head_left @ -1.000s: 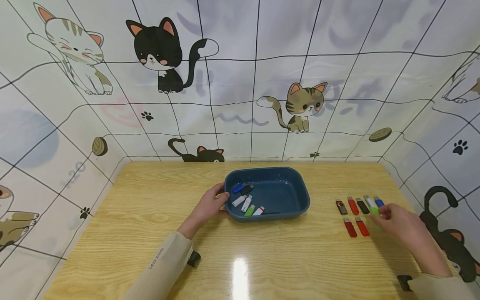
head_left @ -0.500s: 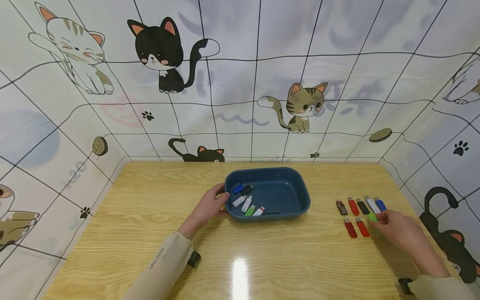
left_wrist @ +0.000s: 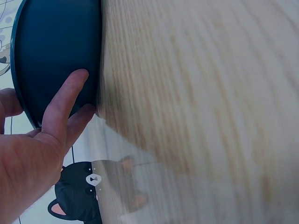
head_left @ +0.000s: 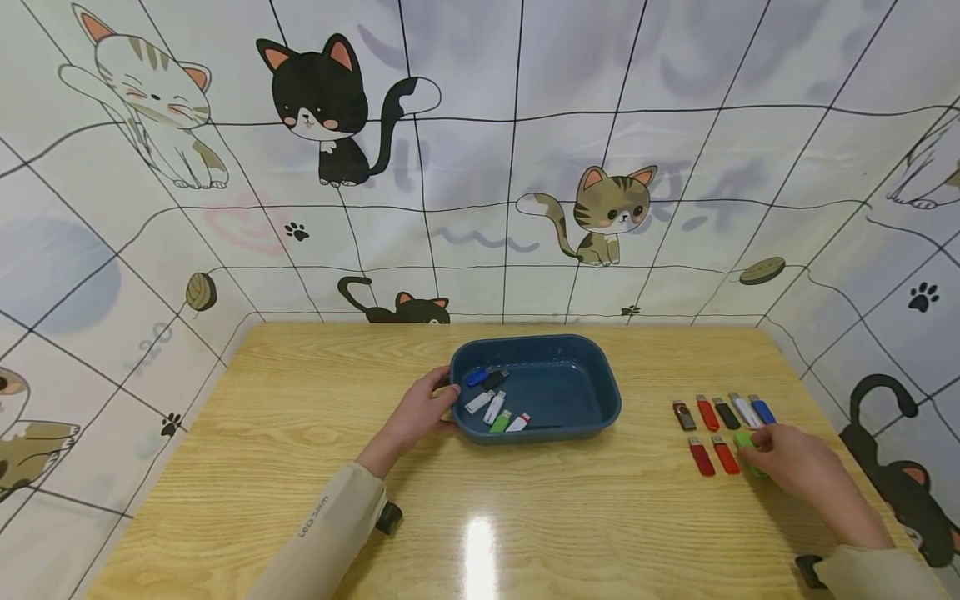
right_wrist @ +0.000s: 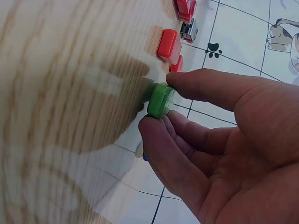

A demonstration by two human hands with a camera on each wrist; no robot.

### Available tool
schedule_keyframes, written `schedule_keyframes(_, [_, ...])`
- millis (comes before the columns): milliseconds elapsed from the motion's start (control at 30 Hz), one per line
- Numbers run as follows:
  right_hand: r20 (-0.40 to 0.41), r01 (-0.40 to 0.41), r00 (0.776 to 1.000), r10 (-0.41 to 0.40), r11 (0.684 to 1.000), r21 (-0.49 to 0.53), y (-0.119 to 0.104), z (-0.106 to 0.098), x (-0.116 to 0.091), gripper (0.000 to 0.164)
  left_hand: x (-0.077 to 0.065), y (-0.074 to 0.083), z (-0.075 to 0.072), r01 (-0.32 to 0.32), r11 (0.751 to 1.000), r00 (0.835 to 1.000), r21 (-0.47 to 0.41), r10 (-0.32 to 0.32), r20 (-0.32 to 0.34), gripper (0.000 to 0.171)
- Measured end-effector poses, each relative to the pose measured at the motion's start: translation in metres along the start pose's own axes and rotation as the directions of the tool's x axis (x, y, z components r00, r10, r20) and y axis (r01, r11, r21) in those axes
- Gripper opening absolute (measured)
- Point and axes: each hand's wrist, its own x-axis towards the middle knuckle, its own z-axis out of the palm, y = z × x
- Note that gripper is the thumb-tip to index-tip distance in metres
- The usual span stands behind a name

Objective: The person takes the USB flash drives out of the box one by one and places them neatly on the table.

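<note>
My left hand [head_left: 417, 408] holds the left end of a dark blue plastic bin [head_left: 551, 437], thumb over the rim and fingers along the outer wall [left_wrist: 56, 46]. Inside the bin, at its left, lie several USB sticks, among them a blue one [head_left: 476, 377], a black one [head_left: 493, 381] and a green one [head_left: 499, 422]. On the right, my right hand [head_left: 801, 458] pinches another green USB stick [right_wrist: 159, 100] between thumb and finger, close at the table surface. It lines up beside a red USB stick [head_left: 725, 456] in the nearer row.
Behind that row, several more USB sticks stand side by side, from a brown-and-silver one [head_left: 683, 415] to a blue one [head_left: 762, 409]. A dark red stick [head_left: 702, 457] is at the near row's left. A cat-print sheet [head_left: 480, 208] encloses the wooden table [head_left: 585, 517].
My right hand has drawn the green USB stick slightly toward me, from over the white stick in the far row to beside the red one. My left hand stays on the bin.
</note>
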Motion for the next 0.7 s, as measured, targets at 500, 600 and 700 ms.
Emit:
schedule_keyframes(500, [-0.009, -0.006, 1.0, 0.006, 1.0, 0.002, -0.0007, 0.003, 0.0011, 0.04, -0.0008, 0.0008, 0.0002, 0.003, 1.0, 1.0, 0.003, -0.003, -0.006, 0.05])
schedule_keyframes(600, [-0.012, -0.011, 1.0, 0.011, 1.0, -0.002, -0.0002, 0.0034, 0.0018, 0.04, -0.0005, 0.0003, 0.0001, 0.004, 1.0, 1.0, -0.003, -0.004, -0.009, 0.05])
schedule_keyframes(700, [-0.014, -0.016, 1.0, 0.016, 1.0, -0.005, -0.0001, 0.0033, 0.0021, 0.04, -0.0005, 0.0006, 0.0001, 0.007, 1.0, 1.0, -0.007, -0.007, -0.011, 0.05])
